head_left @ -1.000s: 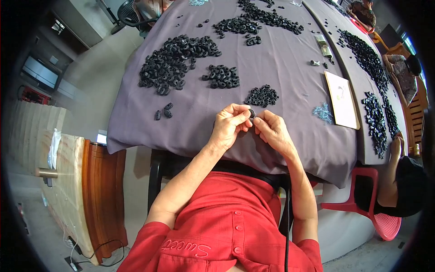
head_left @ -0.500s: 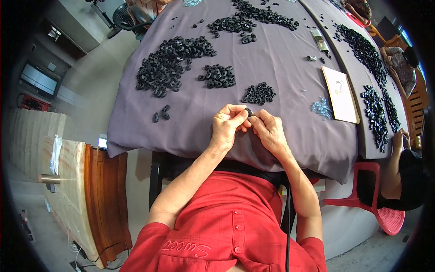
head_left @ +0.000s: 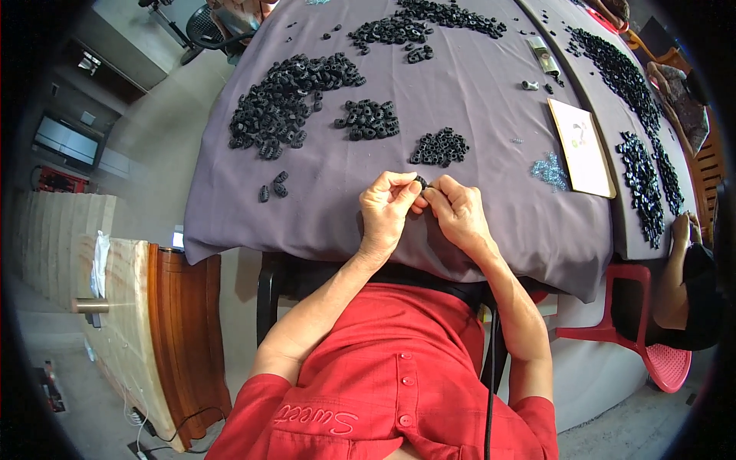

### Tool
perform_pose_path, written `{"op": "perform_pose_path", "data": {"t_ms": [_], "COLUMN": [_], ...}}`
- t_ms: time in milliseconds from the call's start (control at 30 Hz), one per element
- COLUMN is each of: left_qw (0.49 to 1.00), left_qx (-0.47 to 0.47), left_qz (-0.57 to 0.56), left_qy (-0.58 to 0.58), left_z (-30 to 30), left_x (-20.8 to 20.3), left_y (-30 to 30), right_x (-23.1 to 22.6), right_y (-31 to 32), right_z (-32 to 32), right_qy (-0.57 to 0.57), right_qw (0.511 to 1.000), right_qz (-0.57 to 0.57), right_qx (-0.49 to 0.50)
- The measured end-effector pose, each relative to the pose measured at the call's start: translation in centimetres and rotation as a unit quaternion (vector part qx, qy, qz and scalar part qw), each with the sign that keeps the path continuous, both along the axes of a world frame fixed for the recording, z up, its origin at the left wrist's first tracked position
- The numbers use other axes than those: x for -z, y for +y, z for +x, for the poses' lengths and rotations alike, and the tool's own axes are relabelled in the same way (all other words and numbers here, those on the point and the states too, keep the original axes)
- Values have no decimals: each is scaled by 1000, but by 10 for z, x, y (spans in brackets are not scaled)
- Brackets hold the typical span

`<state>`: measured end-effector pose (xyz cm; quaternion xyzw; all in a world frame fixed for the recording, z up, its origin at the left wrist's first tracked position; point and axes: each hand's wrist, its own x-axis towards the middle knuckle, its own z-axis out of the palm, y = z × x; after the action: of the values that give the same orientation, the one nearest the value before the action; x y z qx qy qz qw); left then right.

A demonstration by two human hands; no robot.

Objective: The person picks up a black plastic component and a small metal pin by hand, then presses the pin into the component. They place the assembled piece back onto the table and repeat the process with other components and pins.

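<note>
My left hand pinches a small black ribbed plastic piece between thumb and fingers, just past the table's near edge. Against its right side my right hand is closed, its thumb and forefinger pressed together at the piece; anything small within that pinch is hidden. Just beyond the hands lies a heap of small black rings. Farther left are a small cluster of black ribbed pieces and a larger heap of ribbed pieces. A few loose ribbed pieces rest nearer the edge.
Right of the rings lie small clear-blue springs and a pale flat board. More black parts cover the adjoining table, where another person's hand rests near a red plastic chair. A wooden cabinet stands at left.
Both hands stay together at the black ribbed piece, with only slight finger shifts. The whole view has moved a little.
</note>
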<state>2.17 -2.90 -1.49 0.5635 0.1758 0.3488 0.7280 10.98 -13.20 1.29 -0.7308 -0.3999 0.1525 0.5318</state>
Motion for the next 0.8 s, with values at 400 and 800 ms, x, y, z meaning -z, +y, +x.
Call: {"op": "perform_pose_path", "data": {"t_ms": [400, 800], "left_qw": [994, 989], "left_qx": [30, 61], "left_qz": [-97, -131], "left_qy": [-33, -28], "left_z": [0, -3], "left_x": [-1, -2], "left_y": [4, 9], "right_x": [-2, -2], "right_y": [-1, 2], "right_z": [-1, 1], "right_qy": [69, 24], "right_qw": [997, 999], "right_qz": [-9, -19], "right_qx": [-25, 13]}}
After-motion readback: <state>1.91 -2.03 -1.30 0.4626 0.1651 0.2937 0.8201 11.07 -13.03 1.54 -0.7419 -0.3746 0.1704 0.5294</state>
